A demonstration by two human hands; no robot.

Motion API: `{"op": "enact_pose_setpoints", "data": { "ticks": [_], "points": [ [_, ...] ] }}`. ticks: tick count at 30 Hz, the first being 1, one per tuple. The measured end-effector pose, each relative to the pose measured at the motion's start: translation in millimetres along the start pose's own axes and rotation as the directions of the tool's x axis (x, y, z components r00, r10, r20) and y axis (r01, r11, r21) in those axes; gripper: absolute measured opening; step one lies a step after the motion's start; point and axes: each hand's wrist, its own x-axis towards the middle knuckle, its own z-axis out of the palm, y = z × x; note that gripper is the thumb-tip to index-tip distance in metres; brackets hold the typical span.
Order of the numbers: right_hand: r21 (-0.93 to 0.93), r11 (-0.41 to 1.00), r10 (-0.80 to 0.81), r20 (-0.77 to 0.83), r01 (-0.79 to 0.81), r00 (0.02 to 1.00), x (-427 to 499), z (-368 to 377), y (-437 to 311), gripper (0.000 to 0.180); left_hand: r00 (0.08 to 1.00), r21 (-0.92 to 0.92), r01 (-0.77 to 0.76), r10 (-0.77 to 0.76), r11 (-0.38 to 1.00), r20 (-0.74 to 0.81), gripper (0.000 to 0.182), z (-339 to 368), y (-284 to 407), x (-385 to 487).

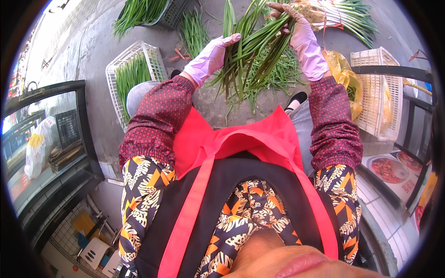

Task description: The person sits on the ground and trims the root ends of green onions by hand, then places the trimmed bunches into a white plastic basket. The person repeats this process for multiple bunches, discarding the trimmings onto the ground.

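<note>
A loose bunch of long green leaves, apparently garlic chives (255, 50), hangs between my two gloved hands above the floor. My right hand (306, 45), in a thin pinkish glove with soiled fingertips, holds the bunch at its upper right end. At the left side, my left hand (212, 57) has its thumb against the leaves, with its other fingers hidden behind them. Beneath the bunch, a heap of scattered leaves and trimmings (278, 69) covers part of the concrete floor (215, 111). A separate bundle of chives (194, 33) lies beyond my left hand.
Left stands a white plastic basket (158, 66) of chives, with a dark crate (174, 14) of greens beyond. Tied scallions (351, 19) lie far right. A yellow plastic bag (337, 64) sits by another white basket (368, 120). Black-framed glass doors (83, 121) flank me.
</note>
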Motion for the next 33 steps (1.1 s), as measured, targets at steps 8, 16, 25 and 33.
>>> {"op": "enact_pose_setpoints", "data": {
  "ticks": [8,16,25,33],
  "points": [
    [0.01,0.998,-0.052,-0.179,0.054,0.982,-15,11,-9,0.041,0.984,-0.135,-0.115,0.131,0.984,0.117,0.04,-3,9,-2],
    [-0.632,0.77,-0.193,-0.358,-0.085,0.914,-16,-32,-36,0.041,0.96,0.035,-0.171,0.158,0.985,0.23,0.051,-10,31,-8],
    [-0.164,0.966,-0.231,-0.186,0.202,0.955,1,-23,-16,0.046,0.925,0.224,-0.173,0.08,0.959,0.371,0.049,6,25,-18],
    [-0.075,0.989,-0.142,-0.22,0.129,0.965,5,3,6,0.039,0.905,0.284,-0.06,-0.068,0.957,0.419,0.054,25,20,-26]
  ]
}}
